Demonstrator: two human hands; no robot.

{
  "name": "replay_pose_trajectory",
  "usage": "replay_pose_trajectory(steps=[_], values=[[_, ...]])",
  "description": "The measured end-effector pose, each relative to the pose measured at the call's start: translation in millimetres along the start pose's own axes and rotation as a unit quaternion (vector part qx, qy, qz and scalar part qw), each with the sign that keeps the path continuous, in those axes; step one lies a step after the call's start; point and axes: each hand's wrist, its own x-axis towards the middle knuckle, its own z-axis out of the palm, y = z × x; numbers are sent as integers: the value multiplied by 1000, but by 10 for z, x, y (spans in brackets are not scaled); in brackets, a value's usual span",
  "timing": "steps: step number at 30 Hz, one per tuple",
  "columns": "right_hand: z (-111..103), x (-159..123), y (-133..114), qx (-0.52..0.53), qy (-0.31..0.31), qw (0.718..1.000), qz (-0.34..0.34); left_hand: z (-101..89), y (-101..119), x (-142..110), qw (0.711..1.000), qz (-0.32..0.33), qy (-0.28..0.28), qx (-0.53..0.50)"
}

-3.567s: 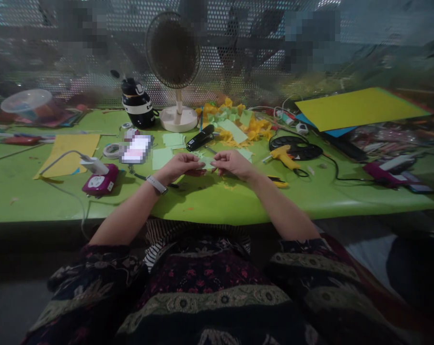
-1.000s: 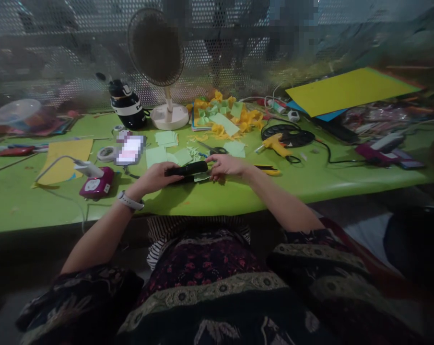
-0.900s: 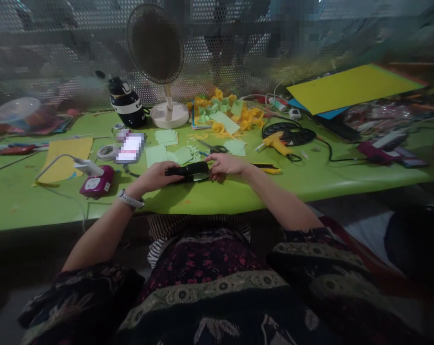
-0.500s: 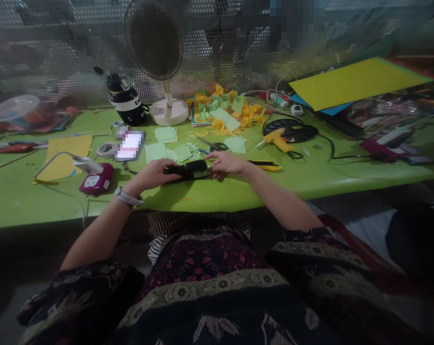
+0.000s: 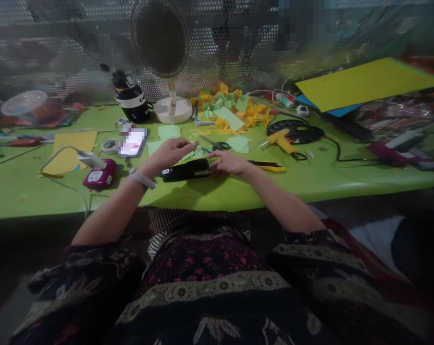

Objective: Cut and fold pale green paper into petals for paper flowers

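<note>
A black stapler point(image 5: 185, 170) lies near the front edge of the green table, its long side running left to right. My left hand point(image 5: 171, 152) is above and behind its left end, fingers stretched towards the light green paper scraps point(image 5: 198, 153), and holds nothing that I can see. At the stapler's right end is my right hand point(image 5: 227, 163), its fingers curled, with the index finger reaching over the tip. What those fingers grip is hidden. Scissors point(image 5: 218, 144) and light green paper squares point(image 5: 239, 143) lie just behind the hands.
A yellow cutter knife point(image 5: 270, 166) and a yellow glue gun point(image 5: 282, 140) lie to the right. Behind are yellow and green folded paper pieces point(image 5: 231, 108), a fan point(image 5: 173, 109) and a black bottle point(image 5: 132, 100). A phone point(image 5: 132, 142) and purple power socket point(image 5: 100, 176) are left.
My left hand has let go of the stapler's left end and moved up and right towards the green scraps. My right hand stays at the stapler's right end. The view has shifted slightly.
</note>
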Motion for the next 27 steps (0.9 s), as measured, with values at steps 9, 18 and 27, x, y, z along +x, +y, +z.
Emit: replay_pose_trajectory(steps=[9, 18, 27], values=[[-24, 5, 0, -25, -21, 999, -11, 604, 21, 569, 980, 68, -17, 188], [-23, 15, 15, -33, -17, 999, -24, 690, -109, 624, 969, 46, -44, 240], [-28, 19, 18, -23, -25, 999, -30, 737, -178, 669, 974, 19, -51, 220]])
